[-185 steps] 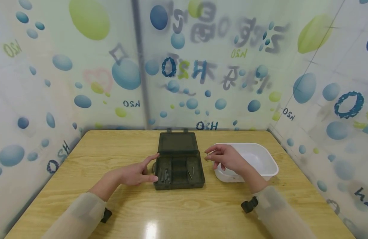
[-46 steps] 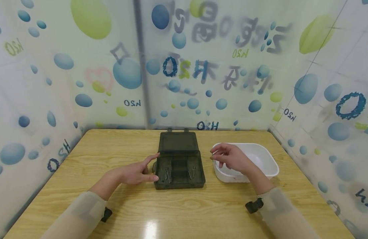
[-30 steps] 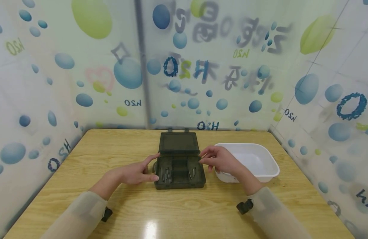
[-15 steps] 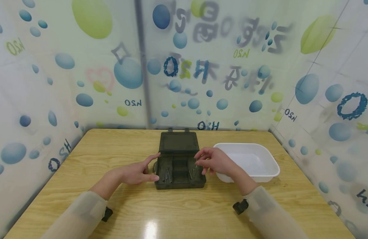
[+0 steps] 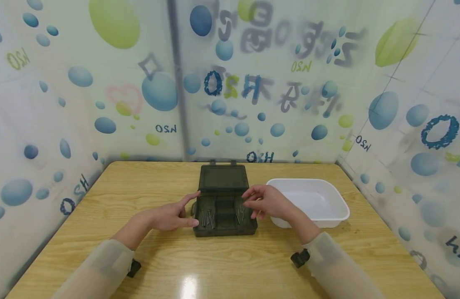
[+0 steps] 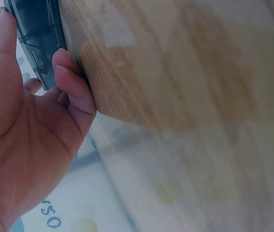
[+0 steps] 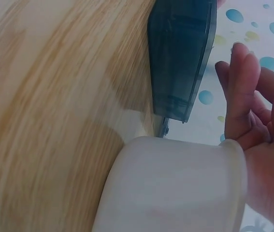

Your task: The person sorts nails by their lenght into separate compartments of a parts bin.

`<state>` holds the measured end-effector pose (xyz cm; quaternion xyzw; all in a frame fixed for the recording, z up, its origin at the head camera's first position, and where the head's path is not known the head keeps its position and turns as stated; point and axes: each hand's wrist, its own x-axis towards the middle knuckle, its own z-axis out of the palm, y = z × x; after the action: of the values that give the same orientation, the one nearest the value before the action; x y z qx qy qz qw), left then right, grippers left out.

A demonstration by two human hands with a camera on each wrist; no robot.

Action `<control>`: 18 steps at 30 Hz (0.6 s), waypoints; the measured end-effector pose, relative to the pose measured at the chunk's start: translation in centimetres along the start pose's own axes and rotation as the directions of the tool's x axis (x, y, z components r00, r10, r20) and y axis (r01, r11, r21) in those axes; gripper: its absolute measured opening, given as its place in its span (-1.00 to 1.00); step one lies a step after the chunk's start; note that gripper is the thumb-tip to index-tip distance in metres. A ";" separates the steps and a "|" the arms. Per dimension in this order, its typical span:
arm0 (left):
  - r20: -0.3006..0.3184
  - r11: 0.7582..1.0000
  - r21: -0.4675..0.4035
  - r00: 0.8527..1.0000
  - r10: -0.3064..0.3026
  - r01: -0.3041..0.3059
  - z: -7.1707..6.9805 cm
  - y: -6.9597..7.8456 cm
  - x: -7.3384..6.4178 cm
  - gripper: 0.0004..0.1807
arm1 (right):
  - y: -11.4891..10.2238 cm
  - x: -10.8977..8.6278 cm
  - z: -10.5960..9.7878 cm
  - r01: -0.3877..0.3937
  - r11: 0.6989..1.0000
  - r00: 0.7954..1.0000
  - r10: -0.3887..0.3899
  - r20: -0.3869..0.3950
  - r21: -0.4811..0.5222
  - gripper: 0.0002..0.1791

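Observation:
A dark, see-through plastic box (image 5: 226, 229) sits on the table with its lid (image 5: 223, 177) folded back. Several slim grey metal pieces, like screws or nails, lie in its left compartment (image 5: 208, 220). A smaller group of similar pieces (image 5: 238, 217) lies in the right compartment. My left hand (image 5: 166, 216) rests at the box's left side, thumb and index finger spread along the edge. Over the right compartment hovers my right hand (image 5: 269, 202), thumb and fingertips slightly apart, with nothing visible between them. In the right wrist view its fingers (image 7: 243, 92) are extended above the box.
A white plastic basin (image 5: 323, 201) stands right of the box, under my right wrist; its wall (image 7: 170, 188) fills the lower right wrist view. The wooden table (image 5: 215, 265) meets patterned curtains at its back and sides.
My right hand has moved left from the basin to over the box's right compartment. The slim metal piece below its fingertips half a second ago now lies with the others there. My left hand stays put.

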<state>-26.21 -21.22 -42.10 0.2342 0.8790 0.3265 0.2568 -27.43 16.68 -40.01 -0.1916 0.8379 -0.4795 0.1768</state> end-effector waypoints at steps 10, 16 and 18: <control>0.003 1.000 -0.006 1.000 -0.006 0.006 0.0 -0.1 0.1 0.15 | 0.2 0.1 -0.1 -0.056 0.997 0.996 0.059 -0.066 0.052 -0.40; 0.006 1.000 -0.012 1.000 -0.007 0.007 0.0 -0.1 0.1 0.15 | 0.0 0.0 -0.3 -0.077 0.993 0.992 0.085 -0.091 0.085 -0.36; 0.004 1.000 -0.009 1.000 -0.008 0.008 0.0 -0.1 0.0 0.15 | -0.1 -0.1 -0.3 -0.083 0.994 0.991 0.090 -0.095 0.076 -0.36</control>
<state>-26.30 -21.32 -42.17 0.2303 0.8778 0.3290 0.2610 -27.47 16.96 -39.77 -0.1249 0.8353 -0.5102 0.1627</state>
